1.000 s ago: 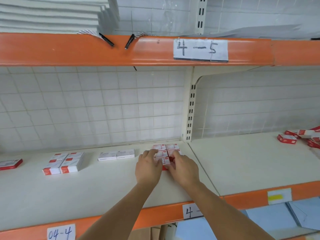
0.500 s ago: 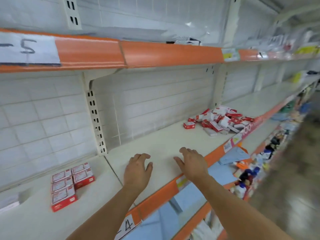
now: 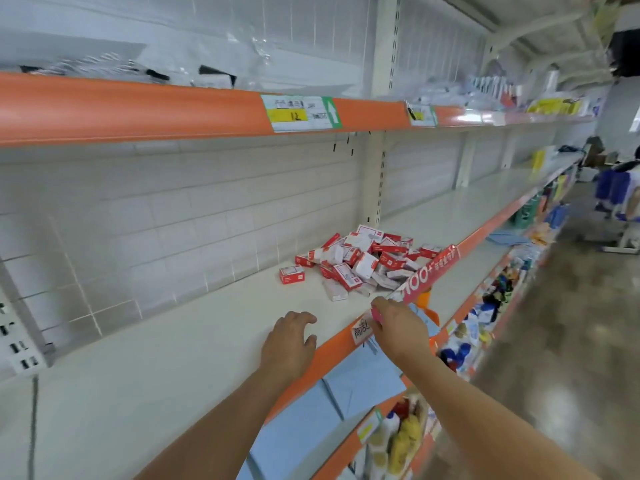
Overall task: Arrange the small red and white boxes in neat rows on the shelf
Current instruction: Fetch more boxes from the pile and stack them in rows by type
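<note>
A loose heap of small red and white boxes (image 3: 363,265) lies on the cream shelf (image 3: 173,358), near its back wall and to the right. One box (image 3: 292,274) sits apart at the heap's left. My left hand (image 3: 291,344) hovers over the shelf's front edge, fingers relaxed and holding nothing. My right hand (image 3: 398,327) is in front of the orange shelf rail (image 3: 332,351), short of the heap; its fingers are spread and hold nothing. The arranged rows are out of view to the left.
An orange upper shelf rail (image 3: 138,109) with price tags runs overhead. A red promo strip (image 3: 429,271) hangs on the rail beside the heap. Lower shelves (image 3: 398,438) hold blue sheets and colourful goods. The aisle floor (image 3: 554,341) lies to the right.
My view swung right from the arranged rows to the loose heap. Both hands let go of the arranged boxes and moved right along the shelf front toward the heap.
</note>
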